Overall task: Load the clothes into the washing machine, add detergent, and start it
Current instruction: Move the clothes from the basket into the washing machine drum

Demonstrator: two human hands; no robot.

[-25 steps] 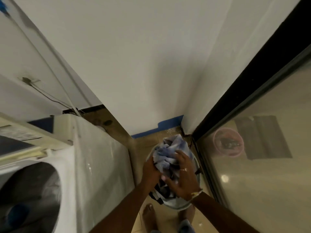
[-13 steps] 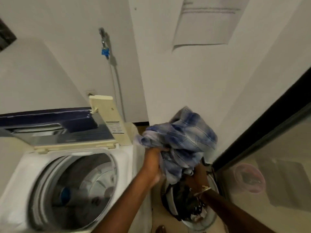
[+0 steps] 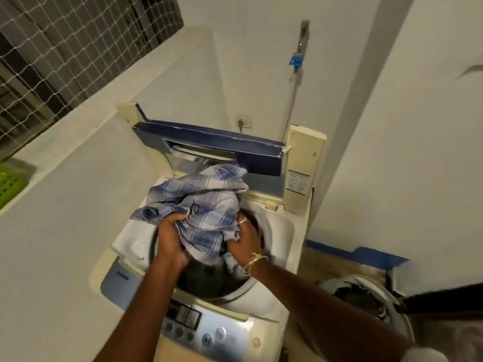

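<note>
Both hands, left hand and right hand, clutch plaid shirt, hiding drum.

This looks like a small laundry corner of a home, maybe on a utility balcony. A top-loading washing machine stands with its blue lid raised between plain white walls, its plug sits in a wall socket, and a tap with a blue fitting is fixed on the wall above it. A laundry basket is on the tiled floor beside the machine, and an opening covered with white netting is at the upper left.
</note>
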